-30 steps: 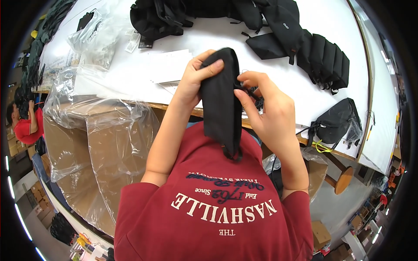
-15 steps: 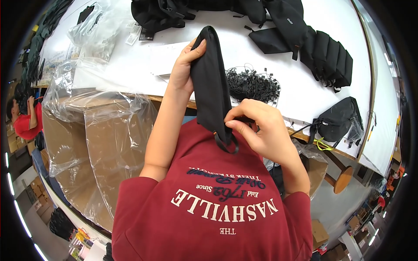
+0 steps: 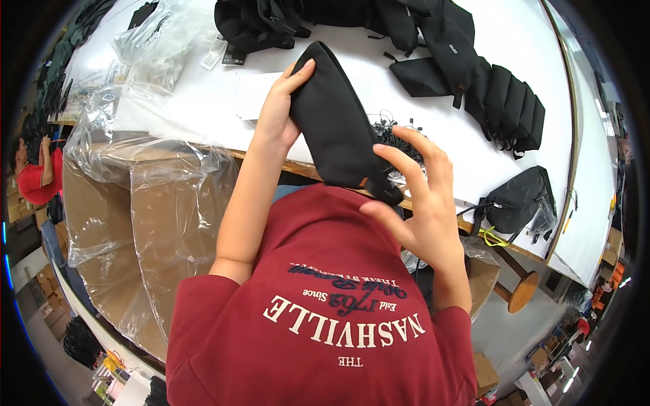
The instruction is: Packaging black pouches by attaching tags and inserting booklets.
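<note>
A flat black fabric bag (image 3: 332,125) with a small orange tab near its lower end is held up in front of my chest, slanting down to the right. My left hand (image 3: 279,101) grips its upper left edge, the thumb on the front and the other fingers behind. Beside the bag's lower right end, my right hand (image 3: 428,203) has its fingers spread. Its index fingertip is at the bag's edge, and whether it touches I cannot tell; the thumb stands apart below.
On the white table (image 3: 257,57) behind lie a pile of thin black corded tags (image 3: 409,128), several black bags (image 3: 447,47) and a black zipped bag (image 3: 521,203). Clear plastic covers a cardboard box (image 3: 176,230) at left. A person in red (image 3: 39,177) is far left.
My right hand has let go of the bag's lower edge and spread its fingers. The bag's lower end has swung right and turned, and its dangling strap loop no longer shows.
</note>
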Demonstrator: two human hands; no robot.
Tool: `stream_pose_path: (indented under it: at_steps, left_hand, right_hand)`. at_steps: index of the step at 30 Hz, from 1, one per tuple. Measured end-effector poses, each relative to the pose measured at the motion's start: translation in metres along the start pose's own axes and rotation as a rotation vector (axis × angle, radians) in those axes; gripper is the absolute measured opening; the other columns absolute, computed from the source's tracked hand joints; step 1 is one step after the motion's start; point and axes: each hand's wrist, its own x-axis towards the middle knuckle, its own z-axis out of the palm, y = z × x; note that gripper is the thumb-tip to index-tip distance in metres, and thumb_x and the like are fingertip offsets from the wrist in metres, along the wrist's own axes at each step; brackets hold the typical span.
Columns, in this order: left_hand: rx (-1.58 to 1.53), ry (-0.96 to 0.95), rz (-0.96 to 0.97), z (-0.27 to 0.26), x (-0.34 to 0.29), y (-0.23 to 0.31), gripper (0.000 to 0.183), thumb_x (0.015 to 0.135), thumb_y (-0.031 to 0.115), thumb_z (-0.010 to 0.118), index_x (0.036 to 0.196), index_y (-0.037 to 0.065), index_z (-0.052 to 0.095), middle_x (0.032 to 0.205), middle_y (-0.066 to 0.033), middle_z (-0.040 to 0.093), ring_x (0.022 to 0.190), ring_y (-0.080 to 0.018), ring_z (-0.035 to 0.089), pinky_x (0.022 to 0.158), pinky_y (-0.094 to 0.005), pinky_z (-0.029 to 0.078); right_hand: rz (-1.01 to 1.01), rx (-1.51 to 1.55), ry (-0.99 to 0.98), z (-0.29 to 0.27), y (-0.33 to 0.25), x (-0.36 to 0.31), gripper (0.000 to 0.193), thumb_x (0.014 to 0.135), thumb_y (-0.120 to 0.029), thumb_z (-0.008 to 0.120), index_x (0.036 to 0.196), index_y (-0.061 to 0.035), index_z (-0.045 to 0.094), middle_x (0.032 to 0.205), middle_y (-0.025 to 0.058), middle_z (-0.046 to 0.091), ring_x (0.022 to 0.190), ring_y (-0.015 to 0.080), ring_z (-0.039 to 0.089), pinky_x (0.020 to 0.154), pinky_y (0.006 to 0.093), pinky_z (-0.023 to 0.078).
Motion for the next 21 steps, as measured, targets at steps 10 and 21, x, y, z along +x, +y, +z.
stream_pose_path:
  at_steps: [10, 21]
  left_hand:
    - [-0.344, 0.212, -0.491, -0.006, -0.045, -0.017, 0.036, 0.097, 0.026, 0.049, 0.121, 0.0, 0.05, 0.12, -0.0142, 0.057, 0.108, -0.0251, 0.056, 0.094, -0.043, 0.046]
    - [0.605, -0.156, 0.277, -0.022, -0.074, -0.013, 0.06, 0.09, 0.031, 0.061, 0.138, 0.007, 0.035, 0.14, -0.012, 0.038, 0.124, -0.0224, 0.044, 0.101, -0.0361, 0.037]
  right_hand:
    - [-0.265, -0.403, 0.021, 0.02, 0.032, -0.009, 0.056, 0.065, -0.017, 0.073, 0.117, -0.0304, 0.063, 0.125, 0.0004, 0.052, 0.113, 0.0209, 0.049, 0.095, 0.0363, 0.035]
    - [0.094, 0.316, 0.093, 0.007, 0.043, -0.007, 0.048, 0.069, 0.002, 0.071, 0.114, -0.0037, 0.057, 0.104, 0.0096, 0.059, 0.092, 0.0197, 0.059, 0.082, 0.0327, 0.047]
